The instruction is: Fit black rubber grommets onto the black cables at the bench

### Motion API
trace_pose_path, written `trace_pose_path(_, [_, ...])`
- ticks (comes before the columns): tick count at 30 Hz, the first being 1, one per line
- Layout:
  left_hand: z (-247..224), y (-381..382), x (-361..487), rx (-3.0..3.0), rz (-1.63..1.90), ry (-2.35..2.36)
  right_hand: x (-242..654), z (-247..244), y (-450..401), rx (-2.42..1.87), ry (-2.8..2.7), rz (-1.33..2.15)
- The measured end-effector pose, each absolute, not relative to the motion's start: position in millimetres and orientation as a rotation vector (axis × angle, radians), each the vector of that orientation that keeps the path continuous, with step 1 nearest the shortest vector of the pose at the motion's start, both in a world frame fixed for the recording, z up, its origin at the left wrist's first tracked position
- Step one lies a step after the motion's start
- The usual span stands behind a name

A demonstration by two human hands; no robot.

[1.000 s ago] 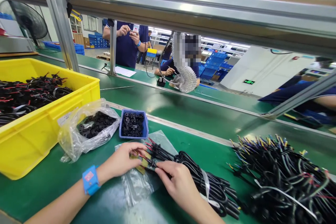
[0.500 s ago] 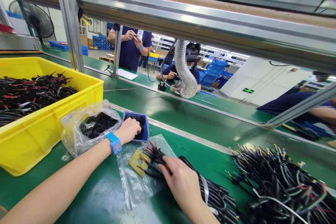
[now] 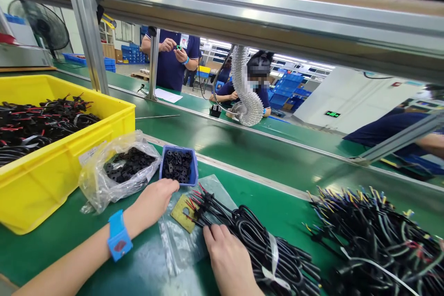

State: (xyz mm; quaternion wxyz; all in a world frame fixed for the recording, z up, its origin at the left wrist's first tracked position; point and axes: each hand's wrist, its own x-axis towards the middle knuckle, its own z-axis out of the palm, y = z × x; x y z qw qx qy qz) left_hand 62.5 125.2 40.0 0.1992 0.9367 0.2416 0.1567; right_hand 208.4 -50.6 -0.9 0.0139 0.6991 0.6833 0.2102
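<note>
My left hand (image 3: 154, 201), with a blue band on its wrist, is just below the small blue bin (image 3: 177, 165) of black parts. Its fingers are bent together, and whatever they hold is hidden. My right hand (image 3: 227, 252) rests with closed fingers at the lower edge of the black cable bundle (image 3: 258, 231), near the red-tipped wire ends; what its fingertips grip is unclear. Left of those ends, a yellowish plate (image 3: 182, 212) with a hole lies on a clear plastic bag (image 3: 173, 249). An open plastic bag (image 3: 121, 171) of black parts sits beside the bin.
A yellow crate (image 3: 69, 148) of cables fills the left. More cables (image 3: 378, 240) with stripped ends lie at right. Metal posts and a shelf beam (image 3: 243, 14) cross above. A clear flexible duct (image 3: 243, 88) hangs ahead; people work beyond it.
My left hand has come out of the small blue bin and moved down toward me. My right hand has shifted slightly down and left, off the top of the wire ends.
</note>
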Motion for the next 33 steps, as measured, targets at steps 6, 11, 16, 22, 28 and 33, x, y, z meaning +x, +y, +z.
trace_pose_path(6, [28, 119, 53, 2.479, 0.269, 0.610, 206, 3, -41, 2.206, 2.065, 0.596])
trace_pose_path(11, [33, 128, 47, 2.363, 0.261, 0.481, 206, 3, -39, 2.230, 2.176, 0.453])
trace_pose_path(16, [30, 128, 45, 2.368, 0.262, 0.552, 208, 3, -41, 2.307, 2.198, 0.476])
trace_pose_path(22, [26, 122, 45, 2.417, 0.222, 0.659, 208, 5, -32, 2.398, 2.174, 0.453])
trace_pose_path(28, [29, 116, 51, 2.364, 0.381, 0.517, 206, 6, -30, 2.346, 2.181, 0.422])
trace_pose_path(33, [21, 106, 59, 2.568, 0.324, 0.365, 206, 12, -25, 2.335, 2.095, 0.344])
